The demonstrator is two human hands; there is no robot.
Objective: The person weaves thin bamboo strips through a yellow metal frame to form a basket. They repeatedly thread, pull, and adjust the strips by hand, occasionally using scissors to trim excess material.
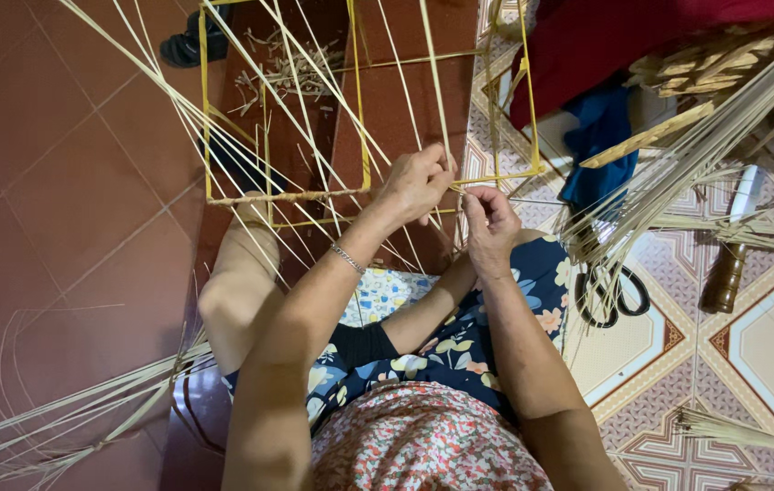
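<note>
Frame (364, 109) of thin yellow rods stands just beyond the person's knees, a boxy open skeleton whose long axis runs away from the camera, toward the top of the view. Its near bottom rail lies crosswise, left to right, and is partly wrapped in pale fibre. Many long pale strips (314, 82) fan up and outward from that rail, most leaning toward the upper left and a few rising nearly straight.

The left hand (416, 185) is curled down over the near rail toward its right end, fingers folded together around rail and strips. The right hand (489, 221) sits just beside it, thumb and fingertips pinched tight on a strip where it meets the rail (the two hands nearly touch). A thin bracelet (348, 257) circles the left wrist.

The person sits low, legs out under the frame, in floral clothing. The floor on the left is plain red-brown tile (59, 182); on the right it changes to patterned tile (750, 355) in cream, brown and red. Black-handled scissors (612, 295) lie on the patterned tile near the right knee, with a dark brown wooden handle (724, 277) farther right. A thick sheaf of strips (705, 145) slants across the upper right, over red cloth (605, 36) and blue cloth (598, 136). More loose strips (69, 409) trail over the lower left floor, short offcuts (287, 68) lie scattered inside the frame's far end, and a dark shoe (189, 44) rests at the top left.
</note>
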